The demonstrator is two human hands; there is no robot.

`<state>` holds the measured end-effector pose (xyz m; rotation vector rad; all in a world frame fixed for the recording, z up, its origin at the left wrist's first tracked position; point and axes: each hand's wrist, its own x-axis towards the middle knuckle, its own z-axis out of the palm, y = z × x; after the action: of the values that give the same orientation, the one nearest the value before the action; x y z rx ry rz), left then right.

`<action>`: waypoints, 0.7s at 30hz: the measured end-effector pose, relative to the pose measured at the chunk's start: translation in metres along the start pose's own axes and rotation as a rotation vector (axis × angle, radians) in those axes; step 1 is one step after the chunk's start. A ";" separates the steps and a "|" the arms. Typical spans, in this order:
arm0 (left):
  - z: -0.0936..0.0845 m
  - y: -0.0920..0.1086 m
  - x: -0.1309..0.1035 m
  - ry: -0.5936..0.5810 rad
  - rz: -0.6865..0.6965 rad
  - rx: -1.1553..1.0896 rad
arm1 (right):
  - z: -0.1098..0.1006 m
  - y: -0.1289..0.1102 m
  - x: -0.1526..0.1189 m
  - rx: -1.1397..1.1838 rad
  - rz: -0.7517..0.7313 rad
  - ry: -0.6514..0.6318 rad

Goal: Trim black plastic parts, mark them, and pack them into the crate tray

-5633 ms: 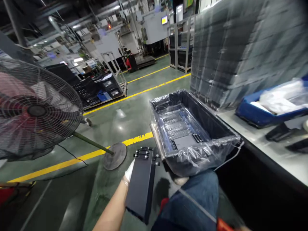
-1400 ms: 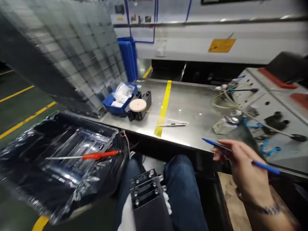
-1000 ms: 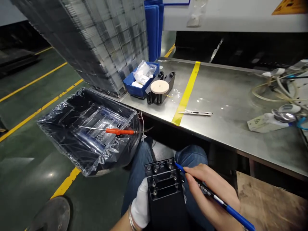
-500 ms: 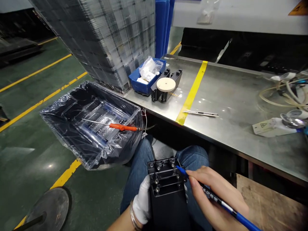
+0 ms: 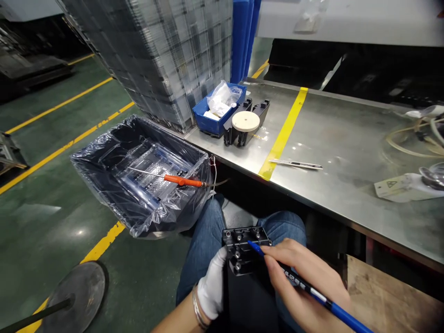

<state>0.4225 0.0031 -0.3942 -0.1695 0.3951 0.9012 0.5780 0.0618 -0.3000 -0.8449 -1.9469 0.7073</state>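
Black metal block [image 5: 248, 273] rests on my lap at lower centre, my gloved left hand [image 5: 212, 289] in a closed grip on its side while my right hand [image 5: 305, 291] pinches a blue pen [image 5: 305, 289] tip-down on its screw-studded end, marking apparently just begun.

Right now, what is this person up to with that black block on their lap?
A seated person steadies a black block-shaped part on their lap with the gloved left hand. The bare right hand holds a blue pen, its tip touching the part's top end among the small screws. To the left stands a plastic-lined black bin with an orange-handled screwdriver lying across it. Ahead is a steel workbench with a blue tray on it.
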 end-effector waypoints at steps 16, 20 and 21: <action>0.022 -0.001 0.006 -0.020 -0.048 -0.011 | 0.008 0.004 0.011 -0.049 -0.013 -0.071; 0.015 -0.004 0.009 -0.012 -0.032 -0.004 | 0.017 0.007 0.015 -0.079 -0.050 -0.070; 0.013 -0.004 0.009 -0.016 -0.024 -0.011 | 0.018 0.007 0.016 -0.085 -0.059 -0.068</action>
<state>0.4338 0.0110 -0.3858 -0.1766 0.3728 0.8804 0.5577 0.0761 -0.3060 -0.8202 -2.0664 0.6293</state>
